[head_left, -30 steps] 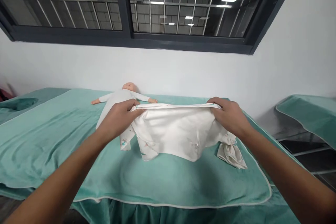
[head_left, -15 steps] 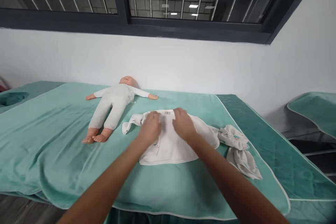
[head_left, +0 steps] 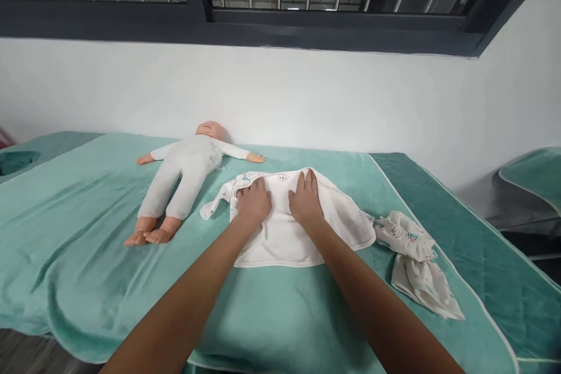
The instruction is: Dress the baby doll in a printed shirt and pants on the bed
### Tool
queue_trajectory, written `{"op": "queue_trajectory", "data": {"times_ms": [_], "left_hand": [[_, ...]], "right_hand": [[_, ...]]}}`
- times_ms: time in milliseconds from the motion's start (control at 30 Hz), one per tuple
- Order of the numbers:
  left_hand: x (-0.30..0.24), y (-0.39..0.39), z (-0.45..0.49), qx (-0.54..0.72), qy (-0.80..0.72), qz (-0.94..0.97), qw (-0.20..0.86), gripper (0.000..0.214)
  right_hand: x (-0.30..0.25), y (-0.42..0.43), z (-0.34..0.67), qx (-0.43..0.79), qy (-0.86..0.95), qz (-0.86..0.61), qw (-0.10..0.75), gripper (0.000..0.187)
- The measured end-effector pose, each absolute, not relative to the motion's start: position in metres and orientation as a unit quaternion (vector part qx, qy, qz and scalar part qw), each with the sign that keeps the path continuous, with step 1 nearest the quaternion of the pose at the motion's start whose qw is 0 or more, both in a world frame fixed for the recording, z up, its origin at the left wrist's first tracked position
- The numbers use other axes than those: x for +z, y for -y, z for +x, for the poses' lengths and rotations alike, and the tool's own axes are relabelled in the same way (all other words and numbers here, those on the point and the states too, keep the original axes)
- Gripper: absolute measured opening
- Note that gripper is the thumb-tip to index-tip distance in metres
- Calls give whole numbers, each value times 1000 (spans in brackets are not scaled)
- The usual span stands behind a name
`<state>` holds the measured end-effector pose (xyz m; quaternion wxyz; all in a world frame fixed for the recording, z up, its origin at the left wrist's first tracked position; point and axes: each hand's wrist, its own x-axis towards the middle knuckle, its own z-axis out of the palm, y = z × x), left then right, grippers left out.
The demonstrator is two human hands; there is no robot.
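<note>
A white baby shirt lies spread on the teal sheet in front of me, its small printed label at the top edge. My left hand rests on the shirt's left part, fingers apart on the cloth near a patterned sleeve. On the right part, my right hand lies with its fingers stretched toward the top edge. Neither hand grips the fabric visibly. To the left a baby doll in a white body suit lies on its back, arms spread and bare feet toward me.
Crumpled patterned white baby clothes lie right of the shirt. The teal sheet covers the bed, with folds at left. Behind stands a white wall below a dark window frame. Another teal-covered surface is at far right.
My fingers have spread out over the shirt's upper part, where they were more bunched. The shirt's left shoulder and sleeve look more opened out. The view has tilted slightly down.
</note>
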<state>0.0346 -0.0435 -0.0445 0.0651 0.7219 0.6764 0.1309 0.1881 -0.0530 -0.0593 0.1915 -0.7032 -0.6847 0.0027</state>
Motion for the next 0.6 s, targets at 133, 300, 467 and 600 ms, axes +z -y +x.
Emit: {"op": "queue_trajectory", "data": {"times_ms": [133, 300, 467, 600], "left_hand": [[-50, 20, 43, 118, -664, 736, 54, 51], [-62, 7, 45, 118, -648, 751, 37, 47], [-61, 24, 42, 121, -612, 781, 24, 39], [-69, 66, 35, 175, -561, 809, 21, 45]], "right_hand": [[-61, 33, 193, 9, 676, -712, 191, 69], [-68, 18, 194, 7, 668, -726, 162, 65], [-67, 30, 189, -33, 716, -684, 133, 54], [-69, 56, 185, -32, 729, -669, 145, 50]]}}
